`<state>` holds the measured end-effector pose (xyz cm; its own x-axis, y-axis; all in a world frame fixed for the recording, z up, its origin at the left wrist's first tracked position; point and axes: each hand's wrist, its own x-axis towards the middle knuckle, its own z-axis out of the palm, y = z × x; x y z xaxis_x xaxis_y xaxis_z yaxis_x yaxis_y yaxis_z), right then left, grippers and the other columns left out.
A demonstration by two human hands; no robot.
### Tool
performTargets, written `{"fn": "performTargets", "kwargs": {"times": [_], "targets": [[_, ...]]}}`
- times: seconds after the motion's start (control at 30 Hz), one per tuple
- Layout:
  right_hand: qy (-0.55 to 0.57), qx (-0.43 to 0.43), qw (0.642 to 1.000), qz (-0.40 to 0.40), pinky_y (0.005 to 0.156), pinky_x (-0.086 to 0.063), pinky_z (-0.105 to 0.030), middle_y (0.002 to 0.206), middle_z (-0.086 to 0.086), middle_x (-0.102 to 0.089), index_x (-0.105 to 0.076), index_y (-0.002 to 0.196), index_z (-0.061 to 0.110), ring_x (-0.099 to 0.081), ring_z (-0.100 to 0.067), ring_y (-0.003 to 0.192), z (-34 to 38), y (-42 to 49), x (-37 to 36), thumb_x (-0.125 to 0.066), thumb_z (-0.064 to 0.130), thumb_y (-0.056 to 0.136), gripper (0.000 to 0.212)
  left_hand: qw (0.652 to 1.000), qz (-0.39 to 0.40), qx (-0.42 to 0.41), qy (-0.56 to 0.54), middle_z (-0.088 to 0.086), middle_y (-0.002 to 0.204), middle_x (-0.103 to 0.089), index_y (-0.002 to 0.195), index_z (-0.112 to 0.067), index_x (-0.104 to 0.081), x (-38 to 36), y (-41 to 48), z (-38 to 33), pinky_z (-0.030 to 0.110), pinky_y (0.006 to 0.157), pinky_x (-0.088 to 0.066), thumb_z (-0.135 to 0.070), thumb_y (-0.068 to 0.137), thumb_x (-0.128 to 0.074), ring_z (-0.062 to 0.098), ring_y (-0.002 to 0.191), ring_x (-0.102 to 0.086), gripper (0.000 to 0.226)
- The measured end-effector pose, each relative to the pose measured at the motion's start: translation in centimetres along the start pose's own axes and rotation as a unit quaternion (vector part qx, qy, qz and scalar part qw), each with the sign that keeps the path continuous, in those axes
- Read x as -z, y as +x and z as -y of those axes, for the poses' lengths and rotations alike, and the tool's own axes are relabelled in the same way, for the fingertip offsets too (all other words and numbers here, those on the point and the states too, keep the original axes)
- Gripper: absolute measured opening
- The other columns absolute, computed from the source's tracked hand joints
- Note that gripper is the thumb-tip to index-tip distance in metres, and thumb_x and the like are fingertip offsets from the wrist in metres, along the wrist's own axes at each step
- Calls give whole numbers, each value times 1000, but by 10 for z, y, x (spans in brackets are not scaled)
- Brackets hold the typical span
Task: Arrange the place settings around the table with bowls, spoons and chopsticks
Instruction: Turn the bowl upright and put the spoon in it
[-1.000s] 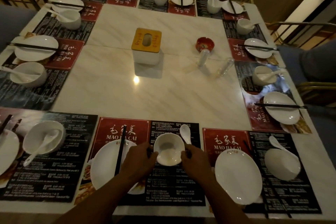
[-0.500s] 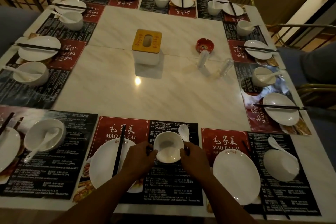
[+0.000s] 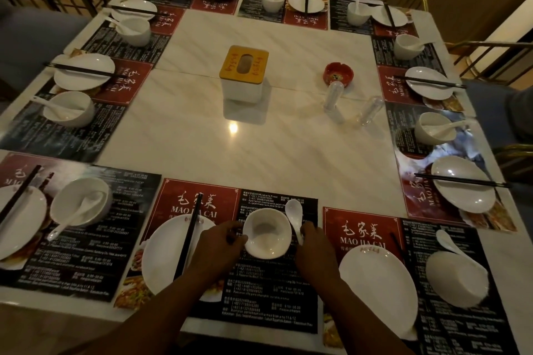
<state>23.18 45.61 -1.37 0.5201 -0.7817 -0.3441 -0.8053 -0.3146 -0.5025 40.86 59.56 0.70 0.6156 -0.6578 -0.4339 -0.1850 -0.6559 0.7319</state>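
A small white bowl stands upright on the black and red placemat at the near edge. My left hand grips its left rim. My right hand is just off its right side, fingers closed on the handle of a white spoon lying beside the bowl. Left of the bowl is a white plate with black chopsticks across it. The setting to the right has a plate, an upside-down bowl and a spoon.
Several finished settings line the other sides of the marble table. A tissue box, a red ashtray and two clear shakers stand mid-table. Metal chairs surround the table.
My right hand has left the bowl's rim and closed on the spoon handle. My left hand stays on the bowl, which has barely moved.
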Motion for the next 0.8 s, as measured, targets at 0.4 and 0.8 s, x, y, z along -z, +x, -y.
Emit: {"fn": "performTargets", "kwargs": {"times": [0.4, 0.8], "targets": [[251, -116, 961, -8, 76, -60, -35, 92, 2, -70, -65, 99, 20, -69, -13, 84, 5, -8, 44, -80, 19, 82, 24, 999, 4, 15, -45, -6, 103, -70, 123, -32, -62, -2, -2, 0, 41, 81, -61, -30, 90, -69, 12, 90, -69, 34], [294, -137, 943, 77, 70, -63, -36, 88, -1, -73, -67, 91, 19, -74, -15, 76, 52, -63, 20, -82, 18, 80, 18, 998, 47, -35, -31, -9, 110, -70, 117, -33, -66, 13, 1, -5, 40, 89, -57, -28, 96, -58, 8, 98, -65, 23]]}}
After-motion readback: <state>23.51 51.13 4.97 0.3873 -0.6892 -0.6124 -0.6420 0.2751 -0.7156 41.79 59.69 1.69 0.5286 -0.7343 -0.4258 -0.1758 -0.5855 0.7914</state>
